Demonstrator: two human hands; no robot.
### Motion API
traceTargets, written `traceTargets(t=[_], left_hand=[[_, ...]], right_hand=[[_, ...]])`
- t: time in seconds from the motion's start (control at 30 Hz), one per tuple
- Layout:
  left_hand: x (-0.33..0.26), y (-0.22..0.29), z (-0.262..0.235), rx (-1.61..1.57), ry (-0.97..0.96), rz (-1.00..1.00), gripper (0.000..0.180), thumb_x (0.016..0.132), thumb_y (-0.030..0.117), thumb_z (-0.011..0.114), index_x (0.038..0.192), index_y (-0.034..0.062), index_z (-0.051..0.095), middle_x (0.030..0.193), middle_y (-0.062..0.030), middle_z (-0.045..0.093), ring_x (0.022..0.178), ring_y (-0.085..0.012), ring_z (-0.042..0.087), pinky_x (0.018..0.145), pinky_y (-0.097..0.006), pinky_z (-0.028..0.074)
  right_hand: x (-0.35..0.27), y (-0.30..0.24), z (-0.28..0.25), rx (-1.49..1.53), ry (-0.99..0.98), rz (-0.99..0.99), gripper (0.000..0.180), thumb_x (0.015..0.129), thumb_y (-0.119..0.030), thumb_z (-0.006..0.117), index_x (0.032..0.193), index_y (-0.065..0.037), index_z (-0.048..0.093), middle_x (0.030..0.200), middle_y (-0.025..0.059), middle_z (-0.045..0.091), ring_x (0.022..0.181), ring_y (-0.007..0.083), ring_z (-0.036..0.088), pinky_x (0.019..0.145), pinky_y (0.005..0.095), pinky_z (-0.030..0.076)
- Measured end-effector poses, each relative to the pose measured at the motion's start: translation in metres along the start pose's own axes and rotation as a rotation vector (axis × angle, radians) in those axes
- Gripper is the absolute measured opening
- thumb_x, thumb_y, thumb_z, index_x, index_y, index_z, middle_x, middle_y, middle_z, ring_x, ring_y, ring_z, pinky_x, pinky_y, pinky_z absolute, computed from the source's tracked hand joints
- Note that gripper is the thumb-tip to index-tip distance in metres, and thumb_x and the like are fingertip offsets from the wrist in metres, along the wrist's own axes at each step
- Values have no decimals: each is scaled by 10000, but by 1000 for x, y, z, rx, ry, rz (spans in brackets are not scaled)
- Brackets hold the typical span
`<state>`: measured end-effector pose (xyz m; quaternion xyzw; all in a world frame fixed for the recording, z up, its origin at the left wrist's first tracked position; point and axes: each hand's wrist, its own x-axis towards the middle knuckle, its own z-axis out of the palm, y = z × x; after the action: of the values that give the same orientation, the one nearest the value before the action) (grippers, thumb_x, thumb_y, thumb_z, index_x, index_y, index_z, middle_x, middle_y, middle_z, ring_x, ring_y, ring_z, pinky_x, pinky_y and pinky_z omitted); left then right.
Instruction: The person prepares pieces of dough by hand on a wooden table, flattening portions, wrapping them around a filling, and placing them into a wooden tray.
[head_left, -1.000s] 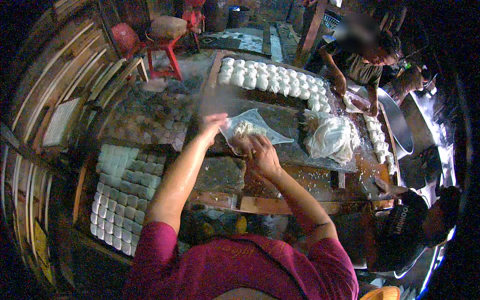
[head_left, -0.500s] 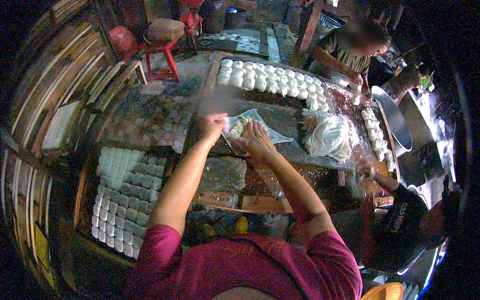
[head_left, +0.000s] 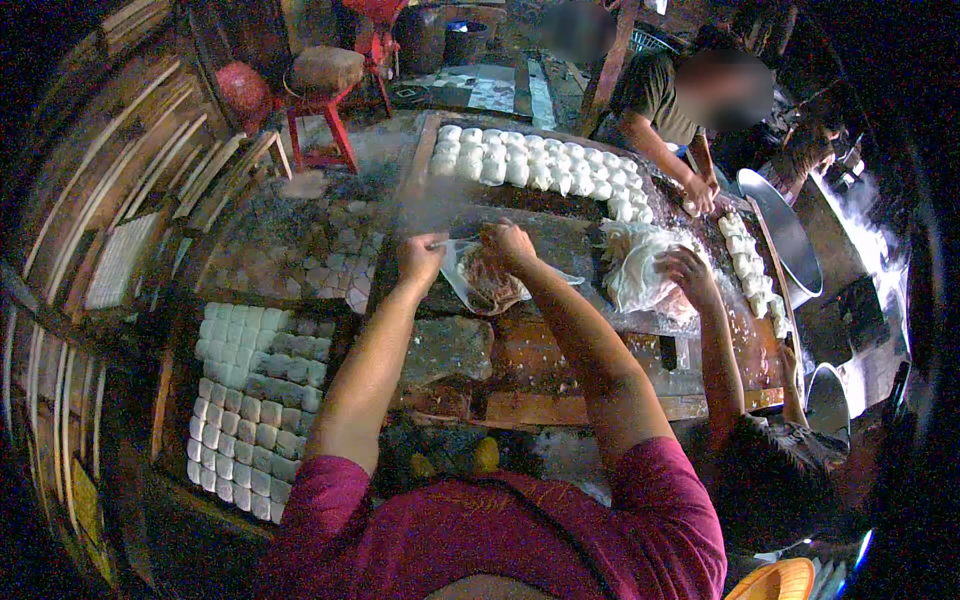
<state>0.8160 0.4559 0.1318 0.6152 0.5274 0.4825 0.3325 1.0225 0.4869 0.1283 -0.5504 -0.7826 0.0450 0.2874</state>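
Both hands, left hand (head_left: 420, 255) and right hand (head_left: 508, 243), pinch the clear bag (head_left: 485, 283) of brownish filling mid-worktop (head_left: 540, 350). Risk: thin film tears or slips, spilling filling near white dough pieces (head_left: 530, 165).

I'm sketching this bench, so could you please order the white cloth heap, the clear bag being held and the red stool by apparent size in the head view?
1. White cloth heap.
2. Clear bag, only slightly smaller.
3. Red stool; farther away, so unsure.
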Motion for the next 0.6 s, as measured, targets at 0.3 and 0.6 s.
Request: traceTargets(t=[0.3, 0.6], left_hand=[[-12, 2, -16, -1, 44, -54, 238, 691, 93, 612, 919, 57, 671, 919, -134, 650, 854, -226, 622, 773, -300, 469], [-8, 12, 3, -133, -49, -62, 241, 719, 93, 608, 937, 0, 651, 920, -148, 648, 846, -218, 620, 769, -297, 469]], right_hand=[[15, -11, -75, -97, -347, -60, 261, 620, -298, 685, 776, -90, 661, 720, 91, 645, 643, 219, 612, 630, 328, 485], [-22, 25, -63, 355, -134, 244, 216, 633, -142, 682, 805, -16, 650, 743, 110, 643, 619, 188, 609, 612, 300, 509]])
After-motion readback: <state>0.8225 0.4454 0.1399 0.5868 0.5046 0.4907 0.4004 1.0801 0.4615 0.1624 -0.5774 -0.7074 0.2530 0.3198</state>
